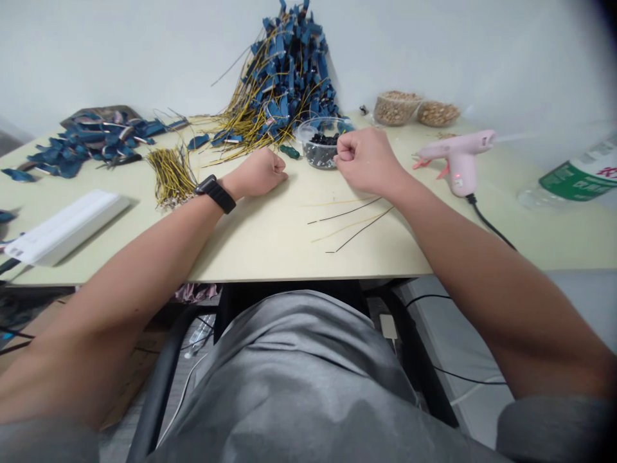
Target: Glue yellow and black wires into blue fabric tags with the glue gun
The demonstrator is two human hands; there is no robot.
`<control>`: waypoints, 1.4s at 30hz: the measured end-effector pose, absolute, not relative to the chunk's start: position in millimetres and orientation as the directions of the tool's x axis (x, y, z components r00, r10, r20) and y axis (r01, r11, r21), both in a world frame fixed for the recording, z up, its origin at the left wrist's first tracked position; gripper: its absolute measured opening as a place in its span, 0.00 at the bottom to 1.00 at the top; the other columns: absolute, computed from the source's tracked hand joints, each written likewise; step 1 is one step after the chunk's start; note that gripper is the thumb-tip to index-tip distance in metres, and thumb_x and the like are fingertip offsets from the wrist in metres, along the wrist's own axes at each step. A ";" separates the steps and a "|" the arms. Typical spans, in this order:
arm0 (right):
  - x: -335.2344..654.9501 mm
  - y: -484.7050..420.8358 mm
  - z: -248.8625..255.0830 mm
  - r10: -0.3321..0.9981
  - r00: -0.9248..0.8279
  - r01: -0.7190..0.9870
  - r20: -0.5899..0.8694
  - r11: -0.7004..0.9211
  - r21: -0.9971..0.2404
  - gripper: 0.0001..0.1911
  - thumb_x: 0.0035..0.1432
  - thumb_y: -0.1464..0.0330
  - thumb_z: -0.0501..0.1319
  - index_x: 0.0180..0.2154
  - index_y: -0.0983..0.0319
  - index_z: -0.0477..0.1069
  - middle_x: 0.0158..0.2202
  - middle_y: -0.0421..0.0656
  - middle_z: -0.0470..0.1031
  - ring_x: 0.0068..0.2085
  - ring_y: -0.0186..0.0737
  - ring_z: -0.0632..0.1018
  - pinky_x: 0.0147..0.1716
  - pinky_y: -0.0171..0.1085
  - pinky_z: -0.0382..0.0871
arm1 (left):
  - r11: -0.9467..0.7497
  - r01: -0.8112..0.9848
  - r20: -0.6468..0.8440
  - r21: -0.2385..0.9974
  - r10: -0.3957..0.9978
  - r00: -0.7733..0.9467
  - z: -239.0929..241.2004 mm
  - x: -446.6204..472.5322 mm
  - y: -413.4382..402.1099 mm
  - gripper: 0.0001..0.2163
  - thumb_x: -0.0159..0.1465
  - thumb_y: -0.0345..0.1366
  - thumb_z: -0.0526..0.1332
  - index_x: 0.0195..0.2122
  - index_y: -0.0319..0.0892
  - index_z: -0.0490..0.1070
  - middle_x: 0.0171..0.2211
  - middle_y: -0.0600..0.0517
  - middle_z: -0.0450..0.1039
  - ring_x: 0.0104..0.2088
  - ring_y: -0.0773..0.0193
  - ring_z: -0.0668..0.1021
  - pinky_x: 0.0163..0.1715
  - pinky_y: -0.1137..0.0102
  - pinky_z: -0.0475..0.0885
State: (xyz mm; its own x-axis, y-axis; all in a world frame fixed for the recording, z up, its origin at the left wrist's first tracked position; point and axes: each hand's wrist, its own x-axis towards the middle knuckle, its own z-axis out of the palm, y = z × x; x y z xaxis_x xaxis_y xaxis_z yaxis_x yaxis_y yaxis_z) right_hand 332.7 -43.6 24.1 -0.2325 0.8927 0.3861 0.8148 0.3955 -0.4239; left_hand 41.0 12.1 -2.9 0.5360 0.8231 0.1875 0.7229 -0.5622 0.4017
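Observation:
My left hand (pixel 259 172) rests on the table as a closed fist, with a black watch (pixel 215 193) on its wrist. My right hand (pixel 362 159) is also closed, fingers curled and pinched next to a clear plastic tub (pixel 322 143) of small black parts. I cannot make out what either hand holds. A small green piece (pixel 290 152) lies between the two hands. Loose yellow and black wires (pixel 354 222) lie on the table below my right hand. A bundle of yellow wires (pixel 171 177) sits left of my left wrist.
A tall heap of blue parts with yellow wires (pixel 284 77) leans on the wall. More blue parts (pixel 91 143) lie at the left. A pink glue gun (pixel 457 159), two tubs (pixel 417 109), a bottle (pixel 576 177) and a white box (pixel 62 226) are also on the table.

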 end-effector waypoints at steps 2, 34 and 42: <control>332.5 -43.6 24.0 0.894 -0.227 0.820 0.386 0.389 -0.420 0.28 0.62 0.70 0.74 0.27 0.51 0.54 0.27 0.42 0.59 0.38 0.54 0.68 0.47 0.53 0.71 | -0.553 0.728 0.180 0.404 0.829 0.530 -2.4 41.1 11.3 0.28 0.74 0.32 0.68 0.27 0.52 0.47 0.26 0.58 0.43 0.36 0.58 0.52 0.42 0.55 0.52; 345.7 -31.2 28.0 0.718 -0.051 0.700 0.694 0.521 -0.488 0.27 0.62 0.70 0.75 0.29 0.50 0.55 0.30 0.41 0.66 0.36 0.50 0.67 0.39 0.52 0.68 | -0.602 0.681 0.440 0.417 0.789 0.429 -18.6 34.6 33.9 0.28 0.66 0.34 0.75 0.28 0.54 0.50 0.26 0.55 0.48 0.34 0.53 0.61 0.41 0.53 0.71; 348.5 -22.5 29.5 0.687 0.066 0.333 0.723 0.668 -0.665 0.17 0.64 0.72 0.67 0.42 0.46 0.63 0.35 0.40 0.71 0.35 0.50 0.74 0.35 0.49 0.69 | -0.596 0.612 0.468 0.520 0.798 0.379 -11.2 34.7 28.8 0.06 0.60 0.27 0.63 0.30 0.47 0.72 0.30 0.50 0.77 0.35 0.57 0.79 0.49 0.58 0.76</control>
